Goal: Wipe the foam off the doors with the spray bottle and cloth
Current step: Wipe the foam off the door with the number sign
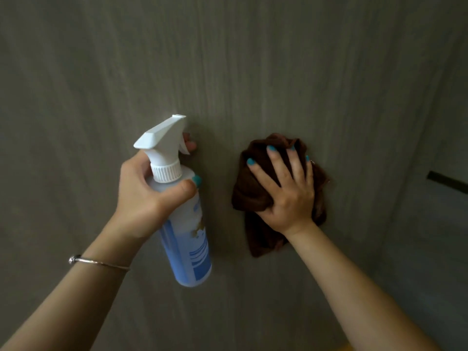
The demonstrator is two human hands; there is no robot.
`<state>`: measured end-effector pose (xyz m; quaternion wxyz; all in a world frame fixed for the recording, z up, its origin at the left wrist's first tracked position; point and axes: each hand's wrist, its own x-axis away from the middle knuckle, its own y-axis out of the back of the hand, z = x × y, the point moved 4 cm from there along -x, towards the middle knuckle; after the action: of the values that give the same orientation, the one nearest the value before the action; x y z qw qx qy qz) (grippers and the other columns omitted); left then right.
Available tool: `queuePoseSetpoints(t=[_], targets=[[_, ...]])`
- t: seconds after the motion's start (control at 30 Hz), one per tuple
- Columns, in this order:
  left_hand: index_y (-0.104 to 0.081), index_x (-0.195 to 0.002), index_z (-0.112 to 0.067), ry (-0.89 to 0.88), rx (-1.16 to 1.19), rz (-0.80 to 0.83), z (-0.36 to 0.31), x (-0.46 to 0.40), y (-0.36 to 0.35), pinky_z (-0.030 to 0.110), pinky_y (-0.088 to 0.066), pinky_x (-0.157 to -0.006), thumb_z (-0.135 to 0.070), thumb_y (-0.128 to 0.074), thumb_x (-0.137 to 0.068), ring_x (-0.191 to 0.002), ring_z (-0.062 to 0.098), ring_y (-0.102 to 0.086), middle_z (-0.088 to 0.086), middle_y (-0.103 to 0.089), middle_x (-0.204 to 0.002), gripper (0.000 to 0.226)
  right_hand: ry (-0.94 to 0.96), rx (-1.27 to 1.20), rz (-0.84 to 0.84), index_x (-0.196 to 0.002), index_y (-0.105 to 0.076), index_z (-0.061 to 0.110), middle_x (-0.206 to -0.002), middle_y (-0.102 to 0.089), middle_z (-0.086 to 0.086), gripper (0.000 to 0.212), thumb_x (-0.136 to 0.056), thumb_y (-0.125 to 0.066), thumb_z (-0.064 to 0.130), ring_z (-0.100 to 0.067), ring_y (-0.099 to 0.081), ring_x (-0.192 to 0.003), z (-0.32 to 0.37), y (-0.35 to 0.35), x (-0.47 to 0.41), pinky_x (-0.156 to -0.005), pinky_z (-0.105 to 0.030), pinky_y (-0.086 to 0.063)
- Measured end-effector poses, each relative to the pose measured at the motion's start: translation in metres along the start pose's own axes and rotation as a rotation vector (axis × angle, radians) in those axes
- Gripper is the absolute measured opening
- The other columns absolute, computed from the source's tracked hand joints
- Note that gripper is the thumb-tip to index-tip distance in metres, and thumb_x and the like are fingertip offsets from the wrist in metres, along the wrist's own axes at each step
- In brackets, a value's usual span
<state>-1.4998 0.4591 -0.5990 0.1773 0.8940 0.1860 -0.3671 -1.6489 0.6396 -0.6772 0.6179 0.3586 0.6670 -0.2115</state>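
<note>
A grey-brown wood-grain door (228,72) fills the view. My left hand (147,193) grips the neck of a white-topped spray bottle (187,244) with blue liquid, a finger on the trigger and the nozzle close to the door. My right hand (288,188) presses a bunched dark brown cloth (253,193) flat against the door, to the right of the bottle, with the fingers spread over it. No foam shows on the door surface around the cloth.
A dark handle or slot (445,182) sits on a neighbouring panel at the right edge. A vertical seam runs down the right side between the panels. A silver bracelet (98,262) circles my left wrist.
</note>
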Motion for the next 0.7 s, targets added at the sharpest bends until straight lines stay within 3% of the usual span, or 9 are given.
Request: queuePoseSetpoints(t=[0.3,0.5,0.6,0.7], targets=[[-0.065,-0.108,-0.022,-0.081,-0.004,-0.044,0.009,0.000,-0.014,0.056,-0.056,-0.078,-0.029,-0.071,-0.066,-0.092,0.037,-0.068,0.014,-0.068,-0.108,0.042,0.009,0.057,0.036,-0.145,-0.033,0.040,-0.151,-0.035,-0.005,0.058,-0.093,-0.032,0.066,-0.035,-0.029,-0.141,-0.107,0.016,0.027,-0.114,-0.054,-0.020],[-0.064,-0.105,-0.023,-0.106,-0.021,-0.060,0.009,0.000,-0.016,0.050,-0.057,-0.078,-0.031,-0.070,-0.067,-0.093,0.027,-0.068,0.006,-0.069,-0.109,0.039,-0.125,0.021,0.013,-0.153,-0.019,0.047,-0.153,-0.029,-0.010,0.068,-0.090,-0.031,0.070,-0.039,-0.027,-0.140,-0.152,0.023,0.033,-0.110,-0.056,-0.023],[-0.063,-0.109,-0.017,-0.109,-0.021,-0.058,0.010,0.000,-0.015,0.054,-0.055,-0.083,-0.030,-0.070,-0.067,-0.098,0.031,-0.067,0.010,-0.068,-0.112,0.044,-0.201,0.014,0.047,-0.154,-0.021,0.042,-0.156,-0.026,-0.014,0.071,-0.090,-0.029,0.071,-0.040,-0.024,-0.142,-0.174,0.027,0.038,-0.110,-0.059,-0.022],[-0.063,-0.110,-0.013,-0.085,-0.023,-0.066,0.013,-0.002,-0.016,0.058,-0.053,-0.087,-0.030,-0.070,-0.066,-0.100,0.034,-0.067,0.012,-0.069,-0.112,0.048,-0.412,-0.034,-0.036,-0.155,-0.018,0.038,-0.158,-0.027,-0.016,0.072,-0.089,-0.043,0.056,-0.040,-0.021,-0.144,-0.187,0.033,0.047,-0.115,-0.060,-0.022]])
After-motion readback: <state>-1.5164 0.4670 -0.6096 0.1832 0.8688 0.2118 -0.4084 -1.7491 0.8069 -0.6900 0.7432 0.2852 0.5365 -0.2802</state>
